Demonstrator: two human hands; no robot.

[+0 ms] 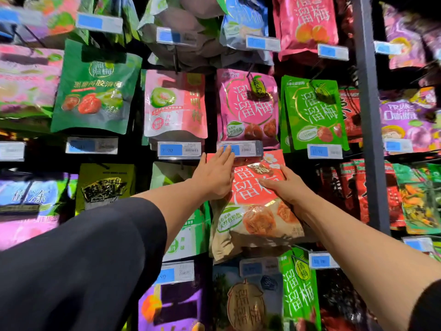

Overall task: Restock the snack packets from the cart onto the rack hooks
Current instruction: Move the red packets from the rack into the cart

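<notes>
Under price tag [241,149]: both hands [214,175] [284,185] holding red packet [257,206].

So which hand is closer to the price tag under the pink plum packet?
Left. The left hand has fingertips touching the price tag; the right hand lies lower, on the red packet.

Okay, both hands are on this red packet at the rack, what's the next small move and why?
Probably nudge the red packet upward: its top sits right beneath the price tag the left hand touches, while the right hand grips its side. The hook itself isn't visible.
</notes>
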